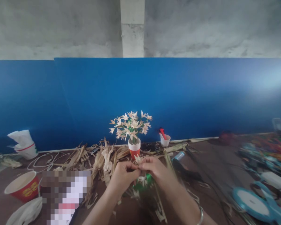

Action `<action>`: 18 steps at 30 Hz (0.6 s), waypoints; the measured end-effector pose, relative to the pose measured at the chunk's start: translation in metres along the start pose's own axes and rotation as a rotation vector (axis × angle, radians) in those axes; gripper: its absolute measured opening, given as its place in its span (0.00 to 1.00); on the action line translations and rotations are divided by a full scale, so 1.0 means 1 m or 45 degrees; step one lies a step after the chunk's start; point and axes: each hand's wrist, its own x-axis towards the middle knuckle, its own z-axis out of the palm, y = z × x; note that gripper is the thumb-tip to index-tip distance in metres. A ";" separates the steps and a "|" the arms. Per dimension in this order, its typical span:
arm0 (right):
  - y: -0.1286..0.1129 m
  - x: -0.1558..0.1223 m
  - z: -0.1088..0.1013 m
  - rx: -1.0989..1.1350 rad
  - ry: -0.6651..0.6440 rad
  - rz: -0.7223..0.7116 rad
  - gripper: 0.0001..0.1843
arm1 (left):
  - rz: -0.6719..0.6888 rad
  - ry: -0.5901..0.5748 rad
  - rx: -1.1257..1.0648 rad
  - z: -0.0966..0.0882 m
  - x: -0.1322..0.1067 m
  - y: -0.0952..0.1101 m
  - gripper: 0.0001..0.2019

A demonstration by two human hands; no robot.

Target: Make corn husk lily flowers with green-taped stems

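Observation:
My left hand (123, 175) and my right hand (154, 168) meet above the table, fingers pinched together on a small pale husk flower (138, 159). Just below them lies a green wrapped stem piece (144, 182) with another small pale flower on it. Behind the hands stands a small red-and-white pot (134, 148) holding a bunch of pale husk flowers (131, 124). Dried corn husks (103, 159) lie heaped to the left of the hands.
A red paper bowl (23, 187) and white bags sit at the left. A white cup with a red tool (165, 139) stands behind. A blue round object (251, 200) and colourful clutter lie at the right. A blue wall panel (178, 93) backs the table.

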 end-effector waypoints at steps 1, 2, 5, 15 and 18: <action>-0.001 -0.001 0.001 0.013 -0.015 -0.001 0.07 | 0.002 0.004 -0.010 0.000 0.000 0.000 0.07; -0.002 -0.001 0.002 0.027 -0.031 -0.006 0.07 | 0.000 0.001 -0.030 0.001 0.000 -0.001 0.07; -0.001 0.000 0.001 0.073 -0.067 -0.029 0.09 | -0.012 -0.028 -0.140 0.002 0.000 -0.002 0.07; 0.016 0.006 -0.016 0.316 -0.540 0.000 0.12 | -0.093 -0.309 -0.657 -0.002 -0.001 -0.001 0.13; 0.021 0.009 -0.020 0.334 -0.547 -0.004 0.12 | -0.127 -0.324 -0.708 -0.001 -0.005 0.001 0.14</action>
